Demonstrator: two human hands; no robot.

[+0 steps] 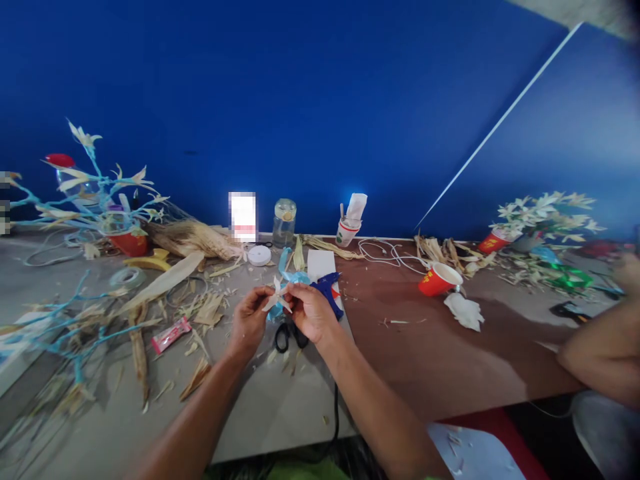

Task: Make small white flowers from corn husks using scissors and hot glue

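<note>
Between my two hands, over the grey table, is a small pale flower [277, 300] with pointed petals that look like dried husk. My left hand [253, 312] pinches it from the left side. From the right, the fingers of my right hand [311, 308] are closed on it too. Just below lie black-handled scissors [283, 339], partly hidden by my right hand. Light blue crepe-like material [295, 277] sits behind the flower. A blue glue gun [327, 291] lies by my right hand, partly covered by it.
Left: blue-wrapped branches [103, 183] in a red pot, husk scraps [207, 308], a tape roll [127, 279], a pink wrapper [171, 335]. Behind: a glass jar [285, 223], white spool [259, 255]. Right: a red cup [440, 279], crumpled tissue [464, 312], another person's arm [603, 340].
</note>
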